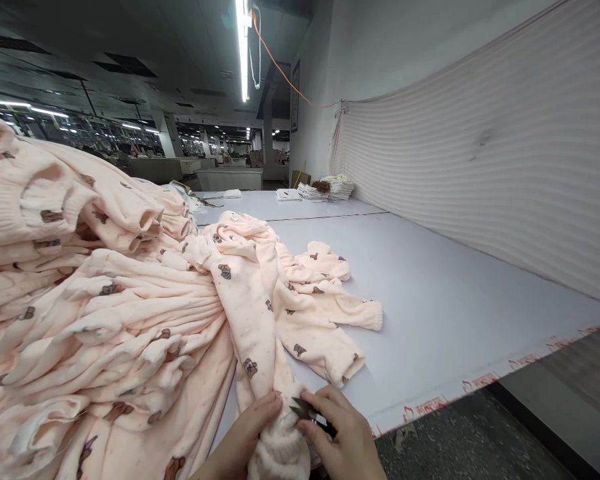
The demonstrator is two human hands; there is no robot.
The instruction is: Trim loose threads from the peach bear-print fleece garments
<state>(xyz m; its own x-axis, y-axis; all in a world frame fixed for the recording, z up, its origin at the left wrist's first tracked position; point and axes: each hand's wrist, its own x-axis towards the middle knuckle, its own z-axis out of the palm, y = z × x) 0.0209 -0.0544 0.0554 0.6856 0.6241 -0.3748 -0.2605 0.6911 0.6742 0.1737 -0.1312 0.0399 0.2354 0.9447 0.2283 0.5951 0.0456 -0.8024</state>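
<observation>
My left hand grips the gathered cuff end of a pale pink fleece garment with small brown bear prints. Between the thumb and fingers of my right hand is a pair of dark thread snips. Their blades are apart, with the points against the cloth just above the cuff. The garment stretches away from me over the table, its sleeves lying out to the right. Part of my left fingers is hidden behind the fabric.
A large heap of matching pink garments covers the left side. The pale table runs to a striped cloth on the right wall. Folded white stacks stand at the far end. Red-printed tape lines the near edge.
</observation>
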